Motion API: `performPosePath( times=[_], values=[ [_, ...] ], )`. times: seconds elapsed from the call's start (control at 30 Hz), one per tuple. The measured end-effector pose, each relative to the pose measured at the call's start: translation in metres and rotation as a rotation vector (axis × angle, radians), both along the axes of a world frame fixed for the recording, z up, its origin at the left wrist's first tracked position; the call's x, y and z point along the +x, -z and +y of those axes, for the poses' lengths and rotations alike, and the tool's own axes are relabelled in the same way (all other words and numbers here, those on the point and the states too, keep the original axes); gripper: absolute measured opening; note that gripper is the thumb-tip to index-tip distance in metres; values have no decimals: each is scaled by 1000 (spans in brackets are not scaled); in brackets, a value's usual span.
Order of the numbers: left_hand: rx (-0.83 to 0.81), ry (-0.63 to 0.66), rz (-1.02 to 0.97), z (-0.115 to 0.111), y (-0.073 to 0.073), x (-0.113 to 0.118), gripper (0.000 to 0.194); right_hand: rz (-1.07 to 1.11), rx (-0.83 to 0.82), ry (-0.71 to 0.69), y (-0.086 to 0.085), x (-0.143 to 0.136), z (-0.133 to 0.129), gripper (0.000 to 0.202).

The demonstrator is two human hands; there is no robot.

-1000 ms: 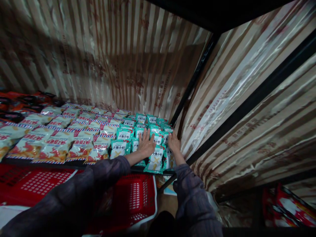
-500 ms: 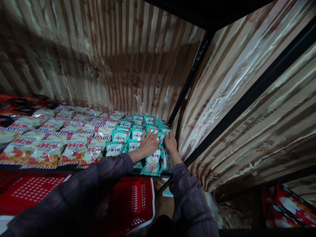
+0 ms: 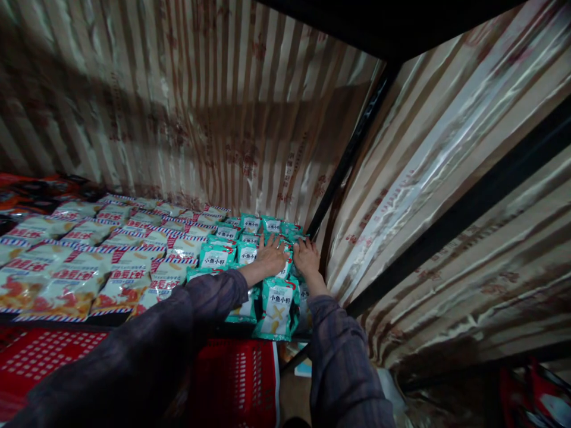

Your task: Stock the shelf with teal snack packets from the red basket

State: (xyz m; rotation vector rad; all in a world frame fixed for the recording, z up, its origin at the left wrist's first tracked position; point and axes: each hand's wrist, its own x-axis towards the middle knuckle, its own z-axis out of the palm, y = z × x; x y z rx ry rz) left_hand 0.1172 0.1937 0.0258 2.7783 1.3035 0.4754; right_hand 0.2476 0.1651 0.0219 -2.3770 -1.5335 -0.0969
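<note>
Rows of small teal-and-white snack bags (image 3: 277,306) lie at the right end of a shelf. My left hand (image 3: 270,258) rests palm down on bags in the middle rows, its fingers spread toward the back. Close beside it, my right hand (image 3: 307,258) lies on the rightmost bags near the shelf post, fingers stretched forward. Both hands partly cover the bags under them. Left of these, larger white snack bags (image 3: 127,274) with red lettering and striped edges stand in overlapping rows.
A black post (image 3: 352,154) and a slanted black bar (image 3: 464,208) frame the corner, with striped sheeting (image 3: 200,107) behind. Red plastic baskets (image 3: 236,380) sit below the shelf edge. Dark orange-and-black packets (image 3: 31,193) lie far left. Red packets (image 3: 544,395) show at lower right.
My hands have moved slightly toward the back over the teal bags, uncovering more of the front one. My right hand's fingers lie flatter. The view has shifted a little.
</note>
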Motion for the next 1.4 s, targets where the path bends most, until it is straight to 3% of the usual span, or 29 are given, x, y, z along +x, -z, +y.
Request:
performPosePath(
  times=[0.43, 0.7, 0.97, 1.2, 1.4],
  values=[
    [122, -15, -75, 8, 10, 3, 53, -51, 54, 14, 4, 1, 11, 49],
    [137, 69, -14, 17, 6, 14, 46, -53, -45, 0, -15, 6, 23, 51],
    [111, 28, -8, 18, -1, 9, 42, -10, -128, 12, -27, 15, 37, 52],
    [127, 16, 0, 19, 1, 10, 49, 18, -152, 50, -26, 22, 44, 63],
    [108, -12, -40, 20, 2, 11, 49, -21, -143, -7, -19, 26, 47, 61]
  ],
)
